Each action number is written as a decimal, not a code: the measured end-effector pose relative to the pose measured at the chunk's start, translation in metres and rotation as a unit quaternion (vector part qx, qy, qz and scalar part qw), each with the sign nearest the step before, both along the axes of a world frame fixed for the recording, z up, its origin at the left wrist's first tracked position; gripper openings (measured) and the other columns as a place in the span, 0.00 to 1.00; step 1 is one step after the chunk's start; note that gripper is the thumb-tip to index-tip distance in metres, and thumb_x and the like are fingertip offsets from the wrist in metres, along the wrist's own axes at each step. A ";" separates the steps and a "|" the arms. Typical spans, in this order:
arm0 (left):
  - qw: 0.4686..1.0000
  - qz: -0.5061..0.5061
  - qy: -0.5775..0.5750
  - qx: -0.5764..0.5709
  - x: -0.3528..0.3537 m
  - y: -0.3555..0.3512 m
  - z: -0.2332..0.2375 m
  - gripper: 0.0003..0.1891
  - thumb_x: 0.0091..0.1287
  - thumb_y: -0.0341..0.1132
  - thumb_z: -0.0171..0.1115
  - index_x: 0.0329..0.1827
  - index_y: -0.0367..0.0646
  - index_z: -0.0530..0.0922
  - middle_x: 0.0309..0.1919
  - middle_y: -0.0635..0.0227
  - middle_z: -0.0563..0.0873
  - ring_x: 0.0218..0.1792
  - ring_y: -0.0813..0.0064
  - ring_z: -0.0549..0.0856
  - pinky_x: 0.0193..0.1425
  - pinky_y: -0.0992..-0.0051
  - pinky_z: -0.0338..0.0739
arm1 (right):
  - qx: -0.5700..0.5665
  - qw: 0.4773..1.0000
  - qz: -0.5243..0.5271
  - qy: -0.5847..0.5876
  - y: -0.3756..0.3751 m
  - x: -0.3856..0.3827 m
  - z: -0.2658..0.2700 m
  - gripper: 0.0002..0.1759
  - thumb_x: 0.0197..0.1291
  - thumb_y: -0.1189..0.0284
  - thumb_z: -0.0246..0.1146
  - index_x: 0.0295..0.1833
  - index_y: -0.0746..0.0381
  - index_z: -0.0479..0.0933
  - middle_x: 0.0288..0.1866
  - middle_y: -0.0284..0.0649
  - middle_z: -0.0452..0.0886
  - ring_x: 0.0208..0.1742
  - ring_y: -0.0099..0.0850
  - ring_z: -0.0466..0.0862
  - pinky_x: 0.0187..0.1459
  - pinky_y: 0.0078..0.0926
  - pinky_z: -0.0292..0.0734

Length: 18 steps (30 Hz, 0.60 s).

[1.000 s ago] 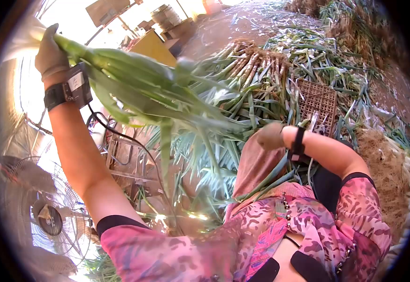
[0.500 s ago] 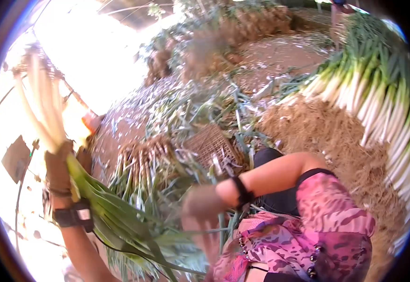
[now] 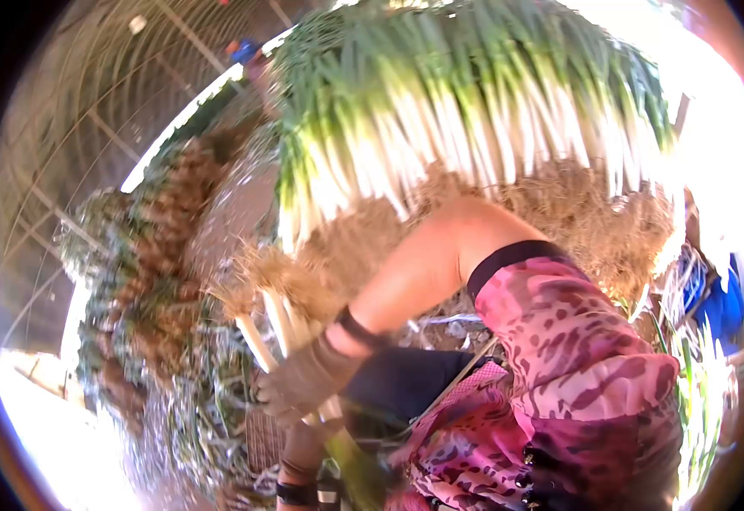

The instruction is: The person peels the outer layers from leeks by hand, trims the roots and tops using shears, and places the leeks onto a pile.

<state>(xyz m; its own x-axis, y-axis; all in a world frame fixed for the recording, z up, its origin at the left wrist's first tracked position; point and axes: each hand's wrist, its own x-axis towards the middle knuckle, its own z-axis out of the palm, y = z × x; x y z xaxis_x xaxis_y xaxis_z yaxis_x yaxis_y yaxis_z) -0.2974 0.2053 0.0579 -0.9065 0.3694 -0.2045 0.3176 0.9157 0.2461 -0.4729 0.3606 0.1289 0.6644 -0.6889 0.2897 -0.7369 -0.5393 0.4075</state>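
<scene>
A bunch of green onions with white stems and brown hairy roots points up and left in front of me. My left hand, in a brown glove, grips the bunch low down, where the stems turn green. Just above it, my gloved right hand lies across the white stems with its fingers curled over them. Motion blurs the hands slightly, and the right hand hides part of the stems. Green leaves trail below toward my lap.
A large heap of green onions stands ahead, roots toward me. More unpeeled onions are piled at the left. Leaf scraps litter the ground around a brown crate. A blue cloth or bag is at the right.
My view has swung right toward the big heap. The held bunch has come from the far left to in front of me, and my right hand has moved onto its stems.
</scene>
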 end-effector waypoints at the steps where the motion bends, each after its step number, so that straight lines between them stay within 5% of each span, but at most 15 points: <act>1: 0.996 0.058 -0.042 0.059 -0.011 0.016 -0.004 0.19 0.64 0.32 0.70 0.57 0.38 0.82 0.54 0.59 0.86 0.53 0.70 0.84 0.56 0.68 0.80 | 0.027 0.999 -0.024 -0.008 0.020 -0.005 -0.008 0.23 0.57 0.68 0.63 0.57 0.64 0.73 0.44 0.44 0.85 0.48 0.42 0.87 0.46 0.42 0.82; 4: 0.966 0.129 -0.019 0.222 -0.034 0.060 -0.016 0.25 0.60 0.35 0.76 0.60 0.41 0.81 0.54 0.62 0.85 0.57 0.72 0.82 0.58 0.68 0.79 | 0.084 0.993 -0.080 -0.019 0.072 -0.016 -0.022 0.20 0.57 0.70 0.63 0.54 0.64 0.74 0.41 0.42 0.85 0.43 0.40 0.87 0.41 0.40 0.83; 8: 0.989 0.038 -0.065 0.127 -0.074 0.066 0.011 0.25 0.60 0.36 0.76 0.59 0.38 0.80 0.50 0.63 0.85 0.50 0.73 0.84 0.53 0.69 0.81 | 0.100 0.987 -0.128 -0.002 0.096 -0.038 -0.031 0.16 0.57 0.73 0.63 0.51 0.64 0.75 0.36 0.40 0.85 0.38 0.38 0.88 0.36 0.38 0.84; 9: 0.995 0.011 -0.055 0.080 -0.085 0.063 0.020 0.25 0.60 0.36 0.76 0.59 0.38 0.80 0.48 0.64 0.86 0.47 0.74 0.84 0.50 0.70 0.81 | -0.020 0.994 -0.079 -0.078 0.098 -0.051 -0.034 0.16 0.55 0.69 0.66 0.47 0.64 0.77 0.26 0.35 0.83 0.27 0.39 0.86 0.28 0.37 0.82; 10: 0.997 0.010 -0.049 0.057 -0.100 0.061 0.029 0.25 0.60 0.36 0.75 0.59 0.38 0.80 0.45 0.64 0.86 0.45 0.75 0.85 0.48 0.71 0.82 | -0.044 0.993 -0.094 -0.056 0.095 -0.066 -0.034 0.15 0.56 0.69 0.66 0.47 0.63 0.77 0.27 0.36 0.83 0.28 0.39 0.87 0.28 0.37 0.82; 13: 0.945 0.260 -0.136 0.142 -0.153 0.134 0.125 0.26 0.59 0.37 0.74 0.60 0.37 0.80 0.48 0.65 0.85 0.48 0.74 0.83 0.52 0.69 0.80 | -0.110 0.979 -0.164 -0.046 0.152 -0.105 0.026 0.10 0.60 0.68 0.65 0.44 0.60 0.78 0.29 0.36 0.84 0.31 0.38 0.87 0.28 0.37 0.83; 16: 0.977 0.099 0.009 0.187 -0.187 0.186 0.221 0.22 0.67 0.41 0.62 0.60 0.37 0.79 0.50 0.63 0.85 0.54 0.71 0.81 0.63 0.65 0.74 | -0.211 0.925 -0.313 -0.052 0.226 -0.177 0.078 0.12 0.58 0.68 0.71 0.45 0.59 0.79 0.31 0.36 0.85 0.33 0.37 0.88 0.32 0.35 0.86; 17: 0.984 0.085 0.134 0.079 -0.193 0.191 0.252 0.19 0.68 0.38 0.59 0.58 0.38 0.80 0.51 0.60 0.85 0.57 0.65 0.81 0.65 0.65 0.72 | -0.266 0.900 -0.335 -0.083 0.274 -0.198 0.097 0.12 0.58 0.69 0.72 0.46 0.57 0.80 0.34 0.37 0.87 0.34 0.36 0.88 0.37 0.32 0.87; 18: 0.909 -0.128 0.348 -0.192 -0.223 0.132 0.277 0.18 0.67 0.38 0.60 0.58 0.41 0.82 0.50 0.60 0.86 0.59 0.63 0.80 0.66 0.65 0.72 | -0.322 0.855 -0.399 -0.076 0.329 -0.203 0.122 0.14 0.58 0.70 0.71 0.50 0.55 0.81 0.36 0.36 0.88 0.36 0.35 0.89 0.40 0.29 0.87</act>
<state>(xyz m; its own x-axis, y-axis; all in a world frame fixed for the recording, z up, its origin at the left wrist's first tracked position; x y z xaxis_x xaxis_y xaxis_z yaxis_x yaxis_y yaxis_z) -0.5206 0.3372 0.3349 -0.7596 0.6096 0.2267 0.4895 0.7654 -0.4178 -0.6761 0.6898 0.2512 -0.0209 -0.5713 0.8205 -0.8365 0.4594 0.2986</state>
